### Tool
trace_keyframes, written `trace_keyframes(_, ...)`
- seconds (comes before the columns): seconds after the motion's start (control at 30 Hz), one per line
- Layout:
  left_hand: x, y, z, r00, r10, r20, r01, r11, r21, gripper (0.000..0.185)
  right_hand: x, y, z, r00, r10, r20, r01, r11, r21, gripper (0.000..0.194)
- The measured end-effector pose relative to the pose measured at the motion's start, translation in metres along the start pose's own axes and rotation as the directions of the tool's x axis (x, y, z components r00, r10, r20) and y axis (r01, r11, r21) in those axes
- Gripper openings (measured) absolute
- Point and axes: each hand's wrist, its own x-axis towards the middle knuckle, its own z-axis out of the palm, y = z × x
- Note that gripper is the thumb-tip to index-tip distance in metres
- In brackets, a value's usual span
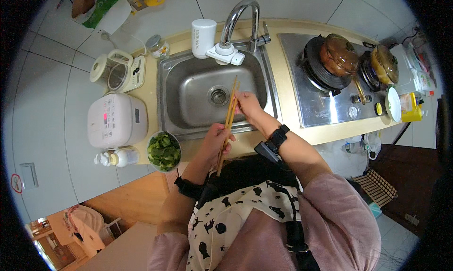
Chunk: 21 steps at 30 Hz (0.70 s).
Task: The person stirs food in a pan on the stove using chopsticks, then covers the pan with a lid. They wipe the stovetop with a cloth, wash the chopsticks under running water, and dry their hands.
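Observation:
A pair of long wooden chopsticks [230, 110] slants over the near right part of the stainless steel sink [191, 111]. My left hand [216, 140] grips them around their lower half, near the counter's front edge. Higher up, the fingers of my right hand [246, 106] close on the chopsticks near their far ends, over the basin. Above the sink stands a curved chrome faucet [230, 23] with a white water filter [204, 37] on its spout; no running water shows. Left of my left hand, a bowl of chopped leafy greens [164, 151] sits at the counter's edge.
On the left are a white rice cooker [116, 120], a pump bottle [125, 157], an electric kettle [113, 71] and a lidded glass jar [157, 46]. At right, a gas stove [311, 108] holds two lidded glass pots [339, 55], with a white bowl [393, 104] beside it.

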Motion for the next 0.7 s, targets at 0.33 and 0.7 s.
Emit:
trace_keyframes(0.33,-0.015,0.002,0.012,0.984,-0.12,0.133,0.137,0.982,-0.128,0.01,0.015,-0.022,0.014,0.953,0.116,-0.279,0.048,0.853,0.519,0.018)
trace_keyframes(0.7,-0.013,-0.006,-0.009,0.994,-0.077,0.075,0.071,0.995,0.074,0.008,0.041,-0.005,-0.027,0.86,-0.447,0.248,0.348,0.155,-0.925,0.012)
